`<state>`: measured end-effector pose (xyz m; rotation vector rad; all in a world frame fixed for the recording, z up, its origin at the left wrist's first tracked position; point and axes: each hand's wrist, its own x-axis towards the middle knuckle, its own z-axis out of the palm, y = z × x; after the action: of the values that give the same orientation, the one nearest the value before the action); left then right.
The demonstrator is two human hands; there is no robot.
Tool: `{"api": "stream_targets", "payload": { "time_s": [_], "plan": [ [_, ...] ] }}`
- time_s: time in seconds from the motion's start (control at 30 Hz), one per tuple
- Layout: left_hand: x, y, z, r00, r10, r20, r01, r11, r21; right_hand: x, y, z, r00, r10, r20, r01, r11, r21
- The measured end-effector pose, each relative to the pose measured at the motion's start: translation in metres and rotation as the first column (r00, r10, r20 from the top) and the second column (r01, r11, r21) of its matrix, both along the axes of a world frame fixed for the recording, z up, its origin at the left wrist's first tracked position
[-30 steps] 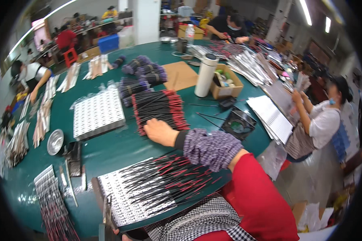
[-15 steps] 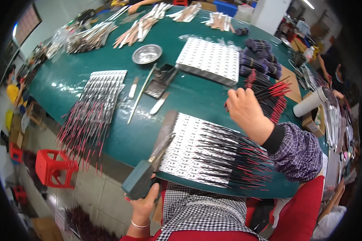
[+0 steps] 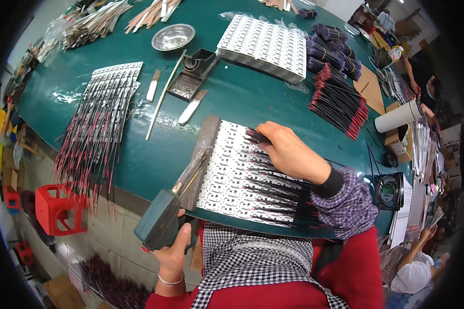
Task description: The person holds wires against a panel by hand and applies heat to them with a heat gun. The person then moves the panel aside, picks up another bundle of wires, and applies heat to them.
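The white circuit panel (image 3: pixel 232 170) lies at the near edge of the green table (image 3: pixel 242 98), rows of black-and-red wires fanned across it. The right hand (image 3: pixel 288 152) pinches a wire bundle (image 3: pixel 256 136) on the panel; the left hand (image 3: pixel 172 247), below the panel, grips a dark soldering tool (image 3: pixel 162 224)

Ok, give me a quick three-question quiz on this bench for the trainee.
1. True or false: the left hand holds the dark green soldering tool.
2. What lies under the right hand? A) round metal dish B) white panel of small boards with black and red wires C) cardboard box
3. Fill in: the metal dish sits at the table's ____ edge.

Key: 1 true; 2 B, the white panel; 3 far.
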<state>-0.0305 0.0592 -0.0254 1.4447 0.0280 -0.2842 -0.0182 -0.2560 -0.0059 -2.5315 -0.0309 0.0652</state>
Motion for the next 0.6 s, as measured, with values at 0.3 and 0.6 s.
{"api": "stream_targets", "payload": {
  "time_s": [0.3,0.6],
  "plan": [
    [-0.010,0.004,-0.012,0.984,-0.143,0.109,0.138,0.989,0.054,-0.043,0.037,0.019,0.973,-0.214,0.083,0.197,0.965,0.175],
    [-0.050,0.025,-0.025,0.976,-0.193,0.100,0.180,0.976,0.126,-0.070,0.059,-0.021,0.961,-0.271,-0.056,0.274,0.907,0.319]
  ]
}}
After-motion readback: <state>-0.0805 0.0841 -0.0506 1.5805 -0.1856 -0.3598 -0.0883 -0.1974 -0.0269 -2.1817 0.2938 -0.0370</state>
